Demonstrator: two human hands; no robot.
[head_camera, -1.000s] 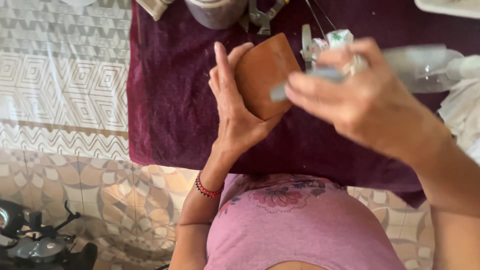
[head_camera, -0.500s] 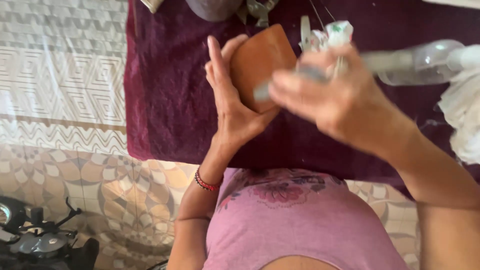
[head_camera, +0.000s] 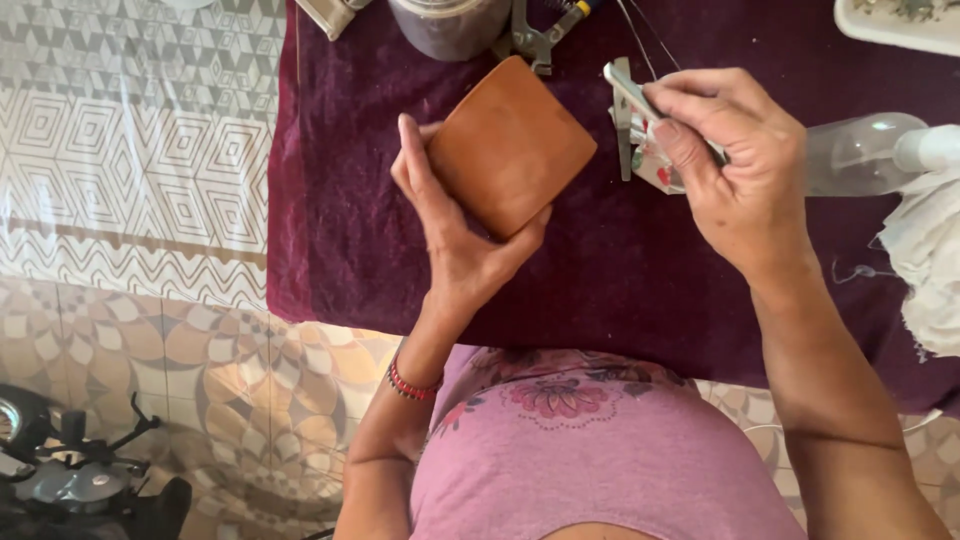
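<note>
**Right hand lifts off the brown pad**

Moved since half a second ago: the right hand (head_camera: 735, 165), which then lay blurred across the brown square pad, now sits clear of it to the right, and the pad's whole face shows.

Fingers first. The right thumb and forefinger (head_camera: 690, 100) are pinched shut on a slim grey metal tool (head_camera: 632, 88), whose flat tip pokes out up and to the left, past the knuckles. The other fingers curl in under it. The left hand (head_camera: 455, 230) grips the brown square pad (head_camera: 510, 145): the thumb runs up along its left edge, and the fingertips (head_camera: 535, 222) hook round the lower right edge, so the pad is held tilted, one corner pointing up, above the maroon cloth (head_camera: 340, 200). A red beaded bracelet (head_camera: 412, 383) circles the left wrist.

Just behind the right hand, partly hidden by it, lies a small white packet (head_camera: 655, 165) with a metal strip beside it. Pliers (head_camera: 540, 35) lie on the cloth above the pad, next to a round grey container (head_camera: 450, 25). A clear plastic bottle (head_camera: 865, 150) rests on its side to the right, touching crumpled white cloth (head_camera: 925, 260). A white tray (head_camera: 900, 25) sits at the top right corner. Patterned floor tiles (head_camera: 140, 180) spread to the left, and a dark scooter handlebar (head_camera: 70, 470) shows bottom left.
</note>
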